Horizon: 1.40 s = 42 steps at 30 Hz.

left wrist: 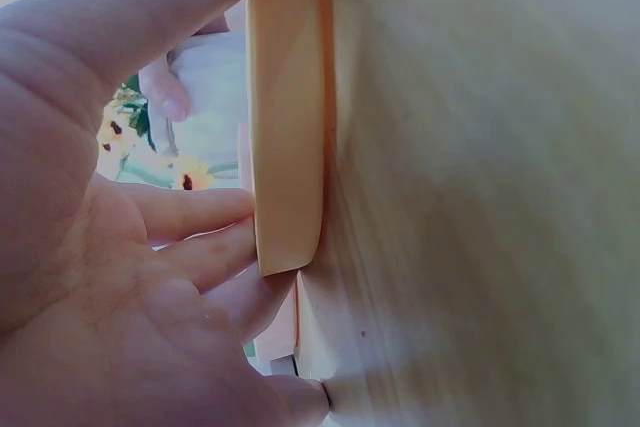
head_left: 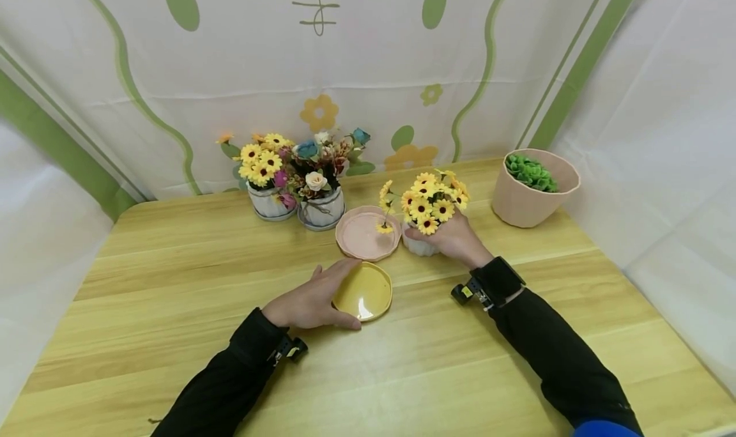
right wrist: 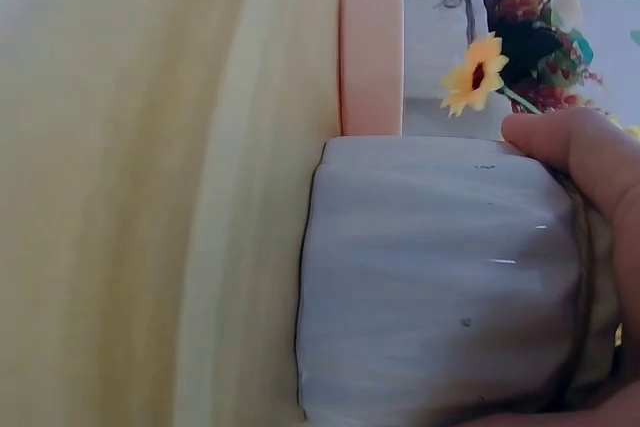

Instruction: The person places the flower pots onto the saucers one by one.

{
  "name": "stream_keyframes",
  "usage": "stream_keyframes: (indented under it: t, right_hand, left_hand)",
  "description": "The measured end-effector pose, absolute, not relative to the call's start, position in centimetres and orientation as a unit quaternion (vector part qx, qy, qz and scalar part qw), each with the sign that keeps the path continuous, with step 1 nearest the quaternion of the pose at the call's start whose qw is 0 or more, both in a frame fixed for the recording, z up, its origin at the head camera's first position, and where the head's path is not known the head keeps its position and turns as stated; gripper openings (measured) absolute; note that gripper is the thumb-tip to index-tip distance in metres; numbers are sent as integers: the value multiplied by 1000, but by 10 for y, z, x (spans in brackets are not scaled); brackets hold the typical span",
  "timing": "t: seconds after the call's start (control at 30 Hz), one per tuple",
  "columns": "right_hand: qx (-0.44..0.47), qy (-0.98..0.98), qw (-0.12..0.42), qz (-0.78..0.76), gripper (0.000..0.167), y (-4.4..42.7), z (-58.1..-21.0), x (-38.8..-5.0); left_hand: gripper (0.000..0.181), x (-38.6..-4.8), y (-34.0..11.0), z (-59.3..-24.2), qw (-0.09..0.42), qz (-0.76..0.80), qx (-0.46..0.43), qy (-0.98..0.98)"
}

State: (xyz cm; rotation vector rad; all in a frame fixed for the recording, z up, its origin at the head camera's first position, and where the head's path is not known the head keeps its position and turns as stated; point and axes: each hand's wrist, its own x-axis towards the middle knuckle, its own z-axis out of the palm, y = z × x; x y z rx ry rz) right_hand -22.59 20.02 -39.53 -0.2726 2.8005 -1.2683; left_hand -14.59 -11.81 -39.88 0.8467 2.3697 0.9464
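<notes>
The left hand (head_left: 313,298) grips a round yellow saucer (head_left: 365,291) by its left side, thumb at the near edge and fingers at the far edge. In the left wrist view the saucer's rim (left wrist: 287,127) is between thumb and fingers, low over the wood. The right hand (head_left: 454,237) holds a white pot (head_left: 421,248) of yellow daisies (head_left: 428,200). Seen from the right wrist, the ribbed pot (right wrist: 440,267) stands upright, the right hand (right wrist: 590,162) around its upper part. A pink saucer (head_left: 368,234) lies just left of the pot, beyond the yellow one.
Two potted flower arrangements, one yellow (head_left: 262,162) and one mixed (head_left: 319,168), stand on saucers at the back left. At the back right is a pink pot (head_left: 526,200) with a green succulent (head_left: 531,172). A patterned curtain (head_left: 253,53) hangs behind the wooden table (head_left: 402,373).
</notes>
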Motion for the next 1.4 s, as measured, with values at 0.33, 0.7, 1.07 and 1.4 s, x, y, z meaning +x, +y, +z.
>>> stream_keyframes:
  t: [0.33, 0.7, 1.07, 1.4]
  right_hand:
    - [-117, 910, 23, -396, 75, 198, -396, -211]
    - [-147, 916, 17, -374, 74, 194, -396, -196]
    - [-166, 912, 4, -375, 70, 190, -395, -183]
    - [-199, 893, 23, -403, 67, 180, -398, -171]
  left_hand:
    - [112, -147, -117, -401, 229, 333, 299, 865]
    - [114, -147, -116, -403, 224, 336, 304, 863]
    - [112, -145, -114, -401, 226, 333, 300, 865]
    - [115, -143, -113, -401, 225, 329, 299, 867]
